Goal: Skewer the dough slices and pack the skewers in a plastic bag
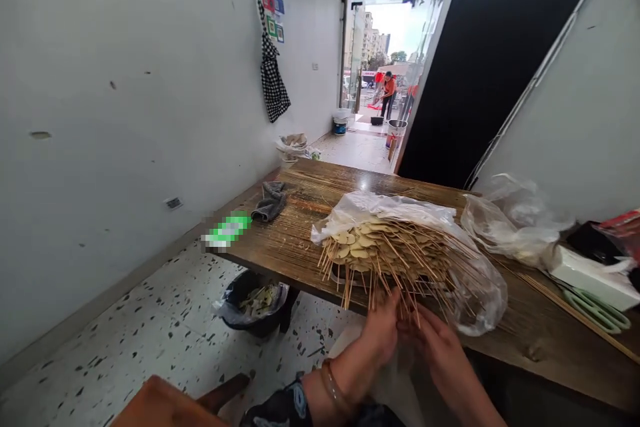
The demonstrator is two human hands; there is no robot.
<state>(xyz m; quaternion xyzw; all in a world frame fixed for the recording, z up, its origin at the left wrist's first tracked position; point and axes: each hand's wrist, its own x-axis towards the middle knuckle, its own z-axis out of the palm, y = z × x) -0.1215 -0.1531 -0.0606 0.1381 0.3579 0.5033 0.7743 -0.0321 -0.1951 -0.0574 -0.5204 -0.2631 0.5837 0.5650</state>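
Observation:
A big pile of skewers (395, 250), thin wooden sticks threaded with pale yellow-green flat slices, lies in a clear plastic bag (395, 207) on the wooden table. Many stick ends jut over its front edge. My left hand (383, 333), with a bangle at the wrist, is closed around stick ends at the near side of the pile, thumb uppermost. Close beside it, my right hand (443, 350) has its fingers bent and pressed together at the sticks' lower ends. Its fingertips are partly hidden. Under the pile a dark tray edge (343, 275) shows.
On the wooden table (300, 247) lies a grey cloth (271, 201). To the right are a plastic bag (515, 220), a white box (595, 273) and green-handled scissors (597, 310). A lined black bin (257, 303) stands below. Outside the doorway a person (389, 95) bends.

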